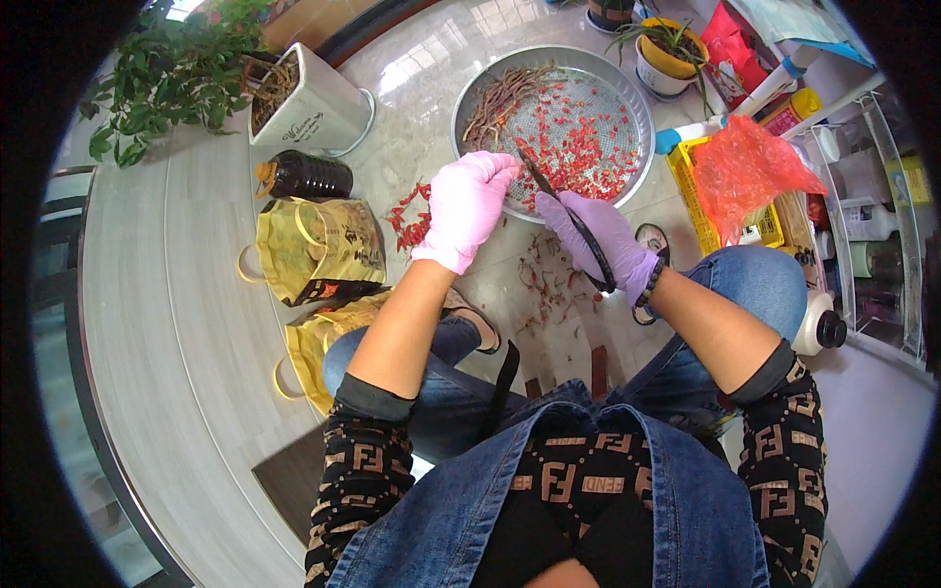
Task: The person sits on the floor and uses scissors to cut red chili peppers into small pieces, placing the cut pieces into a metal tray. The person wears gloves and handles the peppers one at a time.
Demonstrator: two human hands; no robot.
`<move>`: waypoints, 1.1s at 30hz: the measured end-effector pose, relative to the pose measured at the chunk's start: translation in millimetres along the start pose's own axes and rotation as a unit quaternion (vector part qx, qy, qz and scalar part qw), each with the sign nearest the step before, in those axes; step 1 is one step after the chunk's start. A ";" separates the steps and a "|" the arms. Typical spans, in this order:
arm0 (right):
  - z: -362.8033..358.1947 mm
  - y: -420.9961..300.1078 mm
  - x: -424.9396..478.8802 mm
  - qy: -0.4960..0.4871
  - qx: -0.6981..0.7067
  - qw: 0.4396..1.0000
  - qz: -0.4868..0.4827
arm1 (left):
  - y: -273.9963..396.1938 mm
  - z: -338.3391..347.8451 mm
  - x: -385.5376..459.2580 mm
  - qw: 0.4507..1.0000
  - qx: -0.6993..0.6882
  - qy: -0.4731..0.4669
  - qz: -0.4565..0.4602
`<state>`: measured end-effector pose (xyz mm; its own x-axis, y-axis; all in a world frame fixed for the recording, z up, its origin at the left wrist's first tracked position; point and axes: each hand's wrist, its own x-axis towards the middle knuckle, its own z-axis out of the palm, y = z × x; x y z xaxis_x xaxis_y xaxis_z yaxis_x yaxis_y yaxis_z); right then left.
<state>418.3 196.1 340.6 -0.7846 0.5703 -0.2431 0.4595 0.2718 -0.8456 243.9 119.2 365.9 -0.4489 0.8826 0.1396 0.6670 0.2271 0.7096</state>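
Note:
My left hand (470, 209), in a pink glove, is pinched at the fingertips over the near rim of a round metal sieve tray (647, 158). A small thing between those fingertips barely shows; my fingers mostly hide it. My right hand (606, 239), in a lilac glove, grips dark-handled scissors (540, 176). Their blades point towards my left fingertips. Cut red chili pieces (581, 158) lie scattered over the tray's perforated bottom. Thin brown roots or stalks (503, 99) are heaped at its far left. Whole red chilies (409, 220) lie on the floor just left of my left hand.
Chili stems and scraps (551, 283) litter the floor between my feet. To the left are yellow bags (323, 246), a dark-liquid bottle (312, 174) and a white planter (316, 106). On the right stand a potted plant (669, 55), a yellow basket (687, 180) and a red plastic bag (753, 173).

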 end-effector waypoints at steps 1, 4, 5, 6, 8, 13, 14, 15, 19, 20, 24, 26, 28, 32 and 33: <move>1.0 2.4 0.4 0.007 0.000 1.000 0.000 | -1.7 0.6 1.5 1.000 0.001 0.000 0.002; 3.5 15.0 3.8 0.017 0.052 0.998 0.022 | -6.5 2.9 3.9 1.000 -0.006 -0.006 -0.002; 2.8 20.4 5.2 0.016 0.087 0.995 0.043 | -8.5 4.3 4.6 1.000 -0.011 -0.009 -0.004; -3.6 13.1 3.3 0.000 0.138 0.987 0.083 | -14.8 4.7 2.1 0.999 0.030 -0.018 0.028; -10.7 6.4 2.3 -0.011 0.221 0.967 0.129 | -28.1 8.0 -3.1 0.989 0.111 -0.034 0.093; -18.2 -3.5 4.7 0.018 0.246 0.958 0.144 | -81.2 48.6 -30.9 0.930 0.231 -0.285 -0.002; -22.1 -8.6 4.6 0.022 0.245 0.958 0.145 | -88.9 53.9 -40.8 0.937 0.205 -0.282 -0.009; -24.5 -11.1 4.5 0.027 0.244 0.958 0.147 | -91.1 57.4 -46.6 0.943 0.179 -0.281 -0.014; -26.5 -12.8 9.4 0.038 0.262 0.955 0.131 | -108.7 64.5 -58.2 0.931 0.194 -0.298 -0.078; -27.9 -17.1 8.5 0.044 0.262 0.953 0.147 | -114.5 66.7 -58.7 0.925 0.197 -0.313 -0.092; -21.8 -17.2 10.5 0.016 0.298 0.938 0.174 | -158.5 68.0 -61.9 0.912 0.154 -0.355 -0.135; -18.8 -16.1 9.8 0.014 0.287 0.940 0.182 | -178.0 75.1 -67.4 0.911 0.130 -0.361 -0.153; -19.1 -8.8 11.1 0.018 0.288 0.938 0.194 | -191.1 87.5 -70.6 0.892 0.149 -0.354 -0.237; -15.0 -9.9 11.0 0.018 0.292 0.936 0.196 | -292.5 101.2 -96.5 0.898 0.135 -0.257 -0.330; -12.0 -15.0 10.5 0.010 0.291 0.937 0.192 | -331.2 98.2 -110.5 0.886 0.169 -0.208 -0.379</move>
<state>408.2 207.4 356.4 -0.5979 0.5555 -0.5779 0.3968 -0.4213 -0.8155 131.0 -13.1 47.6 -0.6325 0.4831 -0.6054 0.4395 0.8675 0.2330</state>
